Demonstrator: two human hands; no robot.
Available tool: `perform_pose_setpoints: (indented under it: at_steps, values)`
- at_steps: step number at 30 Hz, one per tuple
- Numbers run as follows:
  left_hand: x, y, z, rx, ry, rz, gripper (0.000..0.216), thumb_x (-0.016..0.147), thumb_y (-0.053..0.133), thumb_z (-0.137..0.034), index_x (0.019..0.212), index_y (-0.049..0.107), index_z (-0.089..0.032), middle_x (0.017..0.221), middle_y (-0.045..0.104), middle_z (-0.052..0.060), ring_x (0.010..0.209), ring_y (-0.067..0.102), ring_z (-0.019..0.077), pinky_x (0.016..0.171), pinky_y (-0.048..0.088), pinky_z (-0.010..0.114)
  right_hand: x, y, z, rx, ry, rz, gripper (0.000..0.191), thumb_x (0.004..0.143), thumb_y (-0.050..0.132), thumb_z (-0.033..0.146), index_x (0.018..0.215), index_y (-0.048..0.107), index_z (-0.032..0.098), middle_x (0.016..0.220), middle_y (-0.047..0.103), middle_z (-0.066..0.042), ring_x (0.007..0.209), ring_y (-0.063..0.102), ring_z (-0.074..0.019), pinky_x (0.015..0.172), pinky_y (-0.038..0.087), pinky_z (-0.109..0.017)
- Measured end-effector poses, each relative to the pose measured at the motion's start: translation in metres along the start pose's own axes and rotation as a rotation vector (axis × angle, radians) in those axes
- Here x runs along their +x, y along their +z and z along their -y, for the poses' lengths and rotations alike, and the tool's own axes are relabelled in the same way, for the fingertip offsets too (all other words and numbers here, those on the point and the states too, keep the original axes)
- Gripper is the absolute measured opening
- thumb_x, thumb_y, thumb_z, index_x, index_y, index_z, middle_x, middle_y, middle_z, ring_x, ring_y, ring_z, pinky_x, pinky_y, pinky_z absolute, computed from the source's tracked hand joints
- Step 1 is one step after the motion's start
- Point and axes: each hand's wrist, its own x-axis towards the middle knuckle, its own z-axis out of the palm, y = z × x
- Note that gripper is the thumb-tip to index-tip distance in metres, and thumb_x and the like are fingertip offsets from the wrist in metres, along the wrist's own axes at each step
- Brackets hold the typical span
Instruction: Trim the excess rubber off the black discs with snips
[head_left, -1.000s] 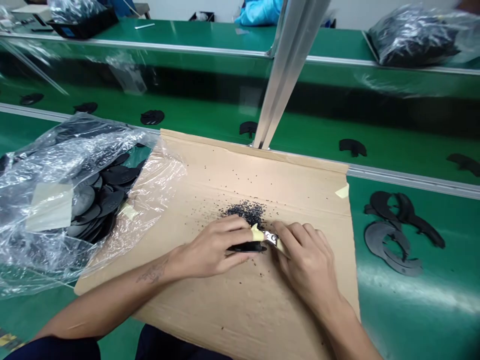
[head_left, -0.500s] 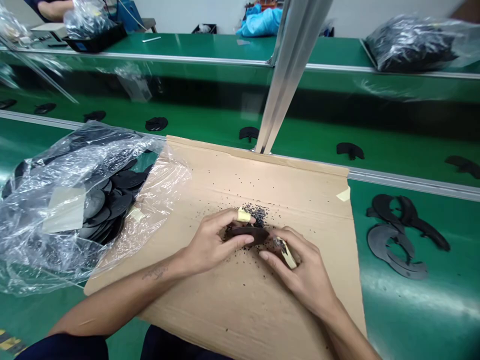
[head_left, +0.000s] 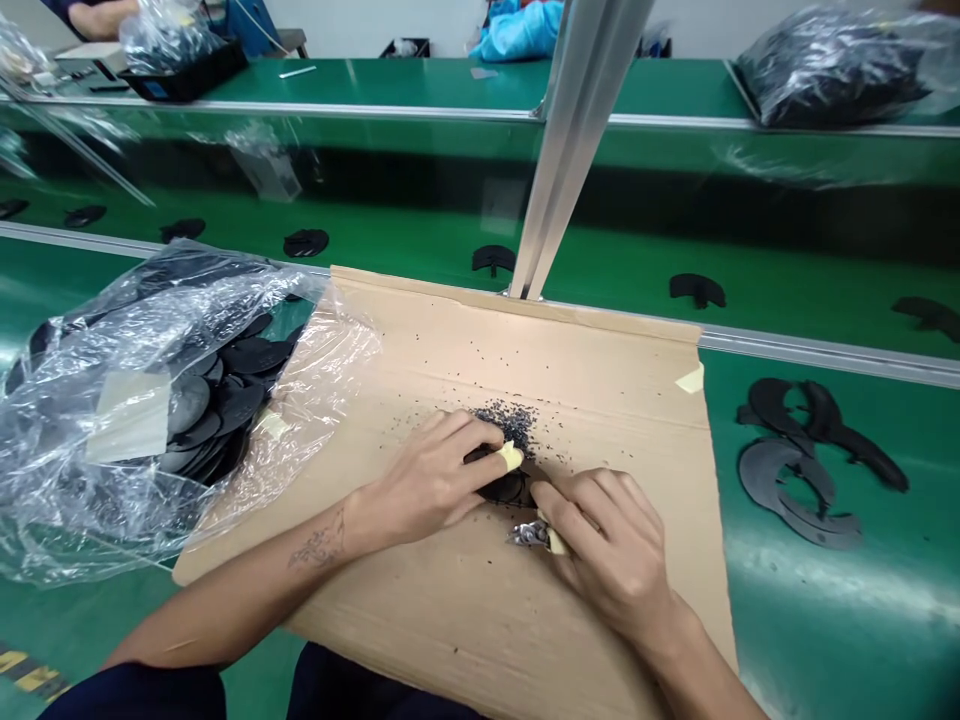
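Note:
Over the cardboard sheet (head_left: pixel 420 630), my left hand (head_left: pixel 442 475) is closed on a round black plastic disc (head_left: pixel 504 488), with yellow tape wrapped round one finger. My right hand (head_left: pixel 611 550) is closed around small metal nippers (head_left: pixel 529 534), their jaws pointing left just below the disc; the handles are mostly hidden in the palm. Fingertips of the right hand are close to the disc's right edge; whether they touch it I cannot tell. A heap of tiny black bits (head_left: pixel 514 418) lies just behind the disc, with more scattered around.
On the left, a clear plastic bag (head_left: pixel 150 320) holds many black discs (head_left: pixel 236 408). Curved black parts (head_left: pixel 787 480) lie on the green table at right. A metal post (head_left: pixel 574 150) rises behind the cardboard. More black parts (head_left: pixel 697 290) sit in a row beyond the rail.
The disc has been turned in my left hand, whose fingers now reach over its top. My right hand has rolled over, and the nippers have swung down and left.

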Motion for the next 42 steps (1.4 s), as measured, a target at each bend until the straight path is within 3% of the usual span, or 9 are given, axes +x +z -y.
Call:
perform_pose_setpoints:
  at_steps: [3, 5, 7, 9, 14, 17, 29, 36, 42]
  values:
    - [-0.003, 0.004, 0.002, -0.094, -0.012, -0.03, 0.022, 0.093, 0.054, -0.007, 0.111, 0.062, -0.016, 0.095, 0.067, 0.007, 0.082, 0.058, 0.0173, 0.07, 0.05, 0.029, 0.002, -0.001, -0.001, 0.224, 0.065, -0.02, 0.021, 0.09, 0.054, 0.007, 0.104, 0.061, 0.02, 0.078, 0.064, -0.004, 0.069, 0.055, -0.0161, 0.061, 0.041, -0.032]
    - [-0.004, 0.006, 0.003, -0.215, -0.035, -0.087, 0.025, 0.094, 0.054, -0.006, 0.114, 0.062, -0.016, 0.095, 0.067, 0.006, 0.083, 0.061, 0.0162, 0.071, 0.052, 0.028, 0.004, -0.004, -0.004, 0.435, 0.167, -0.052, 0.021, 0.09, 0.058, 0.008, 0.106, 0.061, 0.02, 0.081, 0.064, -0.004, 0.07, 0.058, -0.0162, 0.06, 0.045, -0.031]
    - [-0.004, 0.008, 0.004, -0.352, -0.051, -0.146, 0.025, 0.094, 0.055, -0.008, 0.116, 0.063, -0.016, 0.095, 0.068, 0.007, 0.085, 0.064, 0.0154, 0.071, 0.054, 0.027, 0.005, -0.006, -0.009, 0.504, 0.276, -0.096, 0.021, 0.089, 0.061, 0.008, 0.105, 0.061, 0.022, 0.084, 0.065, -0.004, 0.072, 0.06, -0.0164, 0.061, 0.047, -0.031]
    - [-0.002, 0.008, 0.003, -0.464, -0.062, -0.176, 0.024, 0.094, 0.058, -0.01, 0.116, 0.064, -0.016, 0.092, 0.07, 0.007, 0.082, 0.065, 0.0144, 0.068, 0.055, 0.025, 0.005, -0.006, -0.016, 0.426, 0.303, -0.089, 0.02, 0.089, 0.06, 0.009, 0.104, 0.063, 0.021, 0.086, 0.066, -0.005, 0.073, 0.061, -0.0176, 0.062, 0.047, -0.032]
    - [0.0, 0.006, -0.002, -0.625, -0.105, -0.157, 0.025, 0.093, 0.062, -0.012, 0.116, 0.067, -0.018, 0.086, 0.073, 0.006, 0.076, 0.067, 0.014, 0.065, 0.055, 0.026, 0.0, 0.001, -0.026, 0.176, 0.161, 0.077, 0.025, 0.091, 0.05, 0.012, 0.109, 0.066, 0.018, 0.081, 0.066, -0.007, 0.073, 0.058, -0.0198, 0.064, 0.045, -0.034]
    - [-0.001, 0.006, -0.003, -0.694, -0.1, -0.161, 0.029, 0.092, 0.064, -0.012, 0.12, 0.067, -0.018, 0.09, 0.075, 0.008, 0.078, 0.07, 0.0141, 0.066, 0.057, 0.025, -0.002, 0.003, -0.027, 0.133, 0.142, 0.108, 0.026, 0.091, 0.049, 0.012, 0.11, 0.066, 0.017, 0.082, 0.067, -0.008, 0.073, 0.057, -0.0197, 0.064, 0.044, -0.034]
    - [-0.002, 0.008, -0.004, -0.737, -0.1, -0.144, 0.028, 0.091, 0.068, -0.017, 0.119, 0.07, -0.02, 0.093, 0.078, 0.009, 0.079, 0.074, 0.0153, 0.07, 0.061, 0.025, -0.002, 0.004, -0.021, 0.032, 0.089, 0.069, 0.016, 0.096, 0.052, 0.015, 0.104, 0.066, 0.017, 0.08, 0.067, -0.006, 0.068, 0.054, -0.0166, 0.061, 0.037, -0.031]
    - [-0.005, 0.011, -0.004, -0.763, -0.086, -0.158, 0.031, 0.088, 0.071, -0.014, 0.119, 0.07, -0.016, 0.091, 0.078, 0.011, 0.081, 0.075, 0.017, 0.068, 0.061, 0.025, 0.0, 0.0, -0.014, -0.103, 0.063, 0.043, 0.016, 0.096, 0.054, 0.012, 0.098, 0.069, 0.017, 0.071, 0.066, -0.003, 0.063, 0.053, -0.0144, 0.059, 0.037, -0.031]
    - [-0.004, 0.009, -0.006, -0.764, -0.089, -0.148, 0.03, 0.092, 0.066, -0.015, 0.121, 0.068, -0.019, 0.095, 0.078, 0.011, 0.086, 0.075, 0.0175, 0.072, 0.062, 0.028, -0.002, 0.001, -0.013, -0.061, 0.079, 0.032, 0.017, 0.094, 0.054, 0.011, 0.092, 0.07, 0.019, 0.066, 0.065, -0.001, 0.058, 0.055, -0.0124, 0.057, 0.042, -0.029]
